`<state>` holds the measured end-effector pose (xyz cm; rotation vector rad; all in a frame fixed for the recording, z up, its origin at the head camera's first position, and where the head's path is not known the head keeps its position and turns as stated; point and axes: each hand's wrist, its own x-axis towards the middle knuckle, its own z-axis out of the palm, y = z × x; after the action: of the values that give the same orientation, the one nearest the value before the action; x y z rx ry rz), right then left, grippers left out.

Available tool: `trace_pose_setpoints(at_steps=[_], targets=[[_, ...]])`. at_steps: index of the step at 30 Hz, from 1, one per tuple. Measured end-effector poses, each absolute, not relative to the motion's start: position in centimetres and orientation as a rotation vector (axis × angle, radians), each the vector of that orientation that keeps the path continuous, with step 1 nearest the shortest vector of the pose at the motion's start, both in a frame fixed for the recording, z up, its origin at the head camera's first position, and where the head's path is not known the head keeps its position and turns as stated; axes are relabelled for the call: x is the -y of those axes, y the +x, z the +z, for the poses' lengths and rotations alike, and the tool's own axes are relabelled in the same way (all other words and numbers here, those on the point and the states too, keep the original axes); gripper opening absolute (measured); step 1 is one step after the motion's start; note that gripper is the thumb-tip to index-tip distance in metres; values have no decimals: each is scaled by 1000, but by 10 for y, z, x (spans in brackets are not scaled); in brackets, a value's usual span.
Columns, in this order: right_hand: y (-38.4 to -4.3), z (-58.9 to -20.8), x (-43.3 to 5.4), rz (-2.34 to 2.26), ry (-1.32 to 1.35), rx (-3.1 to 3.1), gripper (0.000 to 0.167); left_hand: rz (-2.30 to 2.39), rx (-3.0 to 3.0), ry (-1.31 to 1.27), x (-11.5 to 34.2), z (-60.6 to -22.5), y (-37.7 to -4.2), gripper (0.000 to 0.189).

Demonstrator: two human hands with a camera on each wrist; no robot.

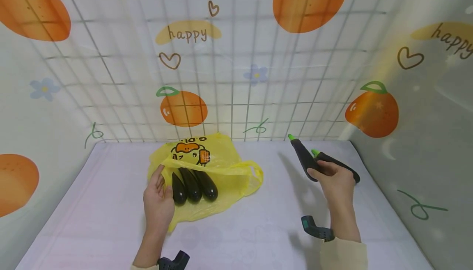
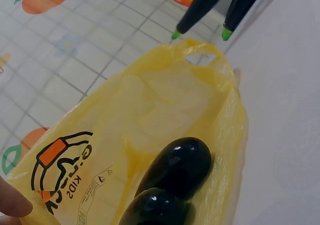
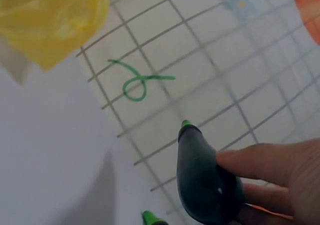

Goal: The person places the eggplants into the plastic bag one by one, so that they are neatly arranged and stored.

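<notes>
I see the left hand [image 1: 159, 202] pinching the rim of the yellow bag [image 1: 233, 192], three eggplants [image 1: 192, 186] inside; beyond, the right hand [image 1: 337, 184], fingers curled, grips one eggplant [image 1: 304, 155] beside a second eggplant [image 1: 341, 165] near the table [image 1: 255, 233]'s far right corner.

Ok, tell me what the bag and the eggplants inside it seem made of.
Bag: thin plastic film with a slight sheen, judging by its fine wrinkles and translucent look.
Eggplants: smooth and glossy, with bright highlights; perhaps molded plastic, though real skin could shine the same way.
</notes>
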<state>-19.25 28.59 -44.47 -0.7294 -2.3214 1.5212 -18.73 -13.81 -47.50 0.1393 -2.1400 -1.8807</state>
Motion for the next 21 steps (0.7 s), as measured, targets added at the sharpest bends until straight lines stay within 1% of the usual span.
trace_pose_setpoints(at_steps=[6,21], targets=[[-190,-428,-275,1581,-706,2275,55,-1871,2145,142,139,-474,-187,65],[-175,-390,-227,1649,-463,2291,52,-1866,2138,150,138,-472,-186,66]])
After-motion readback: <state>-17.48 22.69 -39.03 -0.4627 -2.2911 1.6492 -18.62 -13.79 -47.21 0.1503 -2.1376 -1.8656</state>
